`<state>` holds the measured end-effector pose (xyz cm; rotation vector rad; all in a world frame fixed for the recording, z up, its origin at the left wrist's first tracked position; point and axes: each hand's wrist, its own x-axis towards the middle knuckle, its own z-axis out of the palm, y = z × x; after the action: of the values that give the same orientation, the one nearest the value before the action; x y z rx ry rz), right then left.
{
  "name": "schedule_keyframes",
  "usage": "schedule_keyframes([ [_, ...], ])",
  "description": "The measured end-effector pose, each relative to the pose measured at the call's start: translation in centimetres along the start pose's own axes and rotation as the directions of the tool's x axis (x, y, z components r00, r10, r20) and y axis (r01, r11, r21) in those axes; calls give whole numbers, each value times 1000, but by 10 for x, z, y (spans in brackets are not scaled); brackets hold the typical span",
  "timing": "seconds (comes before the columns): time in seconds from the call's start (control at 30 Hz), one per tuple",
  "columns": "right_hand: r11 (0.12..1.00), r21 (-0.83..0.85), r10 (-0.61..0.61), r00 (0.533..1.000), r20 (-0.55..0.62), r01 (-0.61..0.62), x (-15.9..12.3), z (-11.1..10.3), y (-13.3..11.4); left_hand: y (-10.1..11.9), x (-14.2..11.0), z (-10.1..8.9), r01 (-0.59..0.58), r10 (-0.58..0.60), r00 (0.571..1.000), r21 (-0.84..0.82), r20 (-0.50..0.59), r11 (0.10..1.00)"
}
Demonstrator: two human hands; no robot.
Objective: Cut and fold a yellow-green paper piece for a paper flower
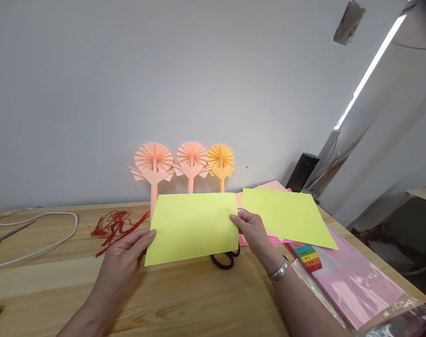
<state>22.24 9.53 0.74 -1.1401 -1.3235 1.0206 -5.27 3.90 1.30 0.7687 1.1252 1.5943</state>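
Note:
A flat sheet of yellow paper (195, 227) is held up above the table by both my hands. My left hand (128, 250) pinches its left edge, thumb on top. The right edge is gripped by my right hand (250, 229), which has a silver bracelet at the wrist. Under the sheet's lower right corner show the black handles of scissors (224, 262); the rest of them is mostly hidden. Behind the sheet, three folded paper flowers lean on the wall: a peach one (154, 159), a pink one (192, 157) and an orange one (220, 157).
Red string (116, 227) lies left of the sheet, with a white cable (58, 241) farther left. Another yellow sheet (286, 210) tops loose pink papers (274, 186) at right. A clear plastic packet of pink paper (360, 285) lies near the table's right edge. A black cylinder (303, 171) stands behind.

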Motion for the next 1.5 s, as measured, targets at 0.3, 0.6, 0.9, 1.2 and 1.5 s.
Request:
schedule_keyframes([
  [0.3,1000,27,5,1000,-2,-5,0,0,1,-2,1,-2,28,-28,999,15,47,1000],
  [0.6,998,38,-40,999,-33,41,-1,-1,-4,-6,6,-7,-44,36,998,177,45,983],
  [0.9,995,11,-103,994,-33,103,-4,-6,-13,0,0,-3,-181,160,983,422,84,888],
  [1.2,987,119,-112,994,6,111,-2,-5,-3,-6,6,-5,84,-107,984,159,140,984],
  [1.5,973,182,-163,980,111,141,-6,-3,-12,-6,0,-1,26,-60,987,216,149,976],
])
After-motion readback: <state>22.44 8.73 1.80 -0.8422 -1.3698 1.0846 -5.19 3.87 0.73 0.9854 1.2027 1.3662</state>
